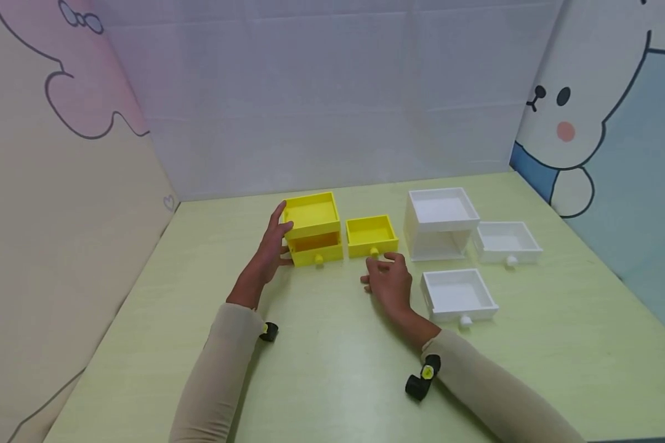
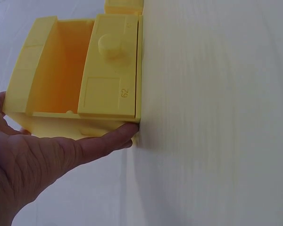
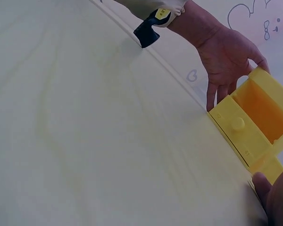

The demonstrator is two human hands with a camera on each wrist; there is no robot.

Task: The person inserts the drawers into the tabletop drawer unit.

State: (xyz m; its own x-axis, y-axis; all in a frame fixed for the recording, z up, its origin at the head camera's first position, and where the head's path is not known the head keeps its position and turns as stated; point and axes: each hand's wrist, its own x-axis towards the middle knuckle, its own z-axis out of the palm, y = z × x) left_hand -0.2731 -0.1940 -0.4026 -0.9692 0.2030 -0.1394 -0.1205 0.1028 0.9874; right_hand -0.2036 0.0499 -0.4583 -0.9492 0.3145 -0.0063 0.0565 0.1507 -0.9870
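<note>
My left hand (image 1: 267, 251) rests against the left side of a yellow cabinet (image 1: 312, 212), thumb at its top edge and other fingers stretched along the side wall. The cabinet's lower slot holds a drawer with a round knob (image 2: 109, 45), while the upper slot is an open cavity. Just right of it lies a loose yellow drawer (image 1: 371, 232), knob facing me. My right hand (image 1: 390, 284) is at the front of that drawer, fingers loosely bent, thumb and forefinger close by its knob (image 1: 374, 251).
A white cabinet (image 1: 442, 209) with an open front stands farther right. One white drawer (image 1: 507, 238) lies on its right side, another white drawer (image 1: 459, 295) in front of it. A pale wall (image 1: 332, 104) borders the back of the table (image 1: 321, 381).
</note>
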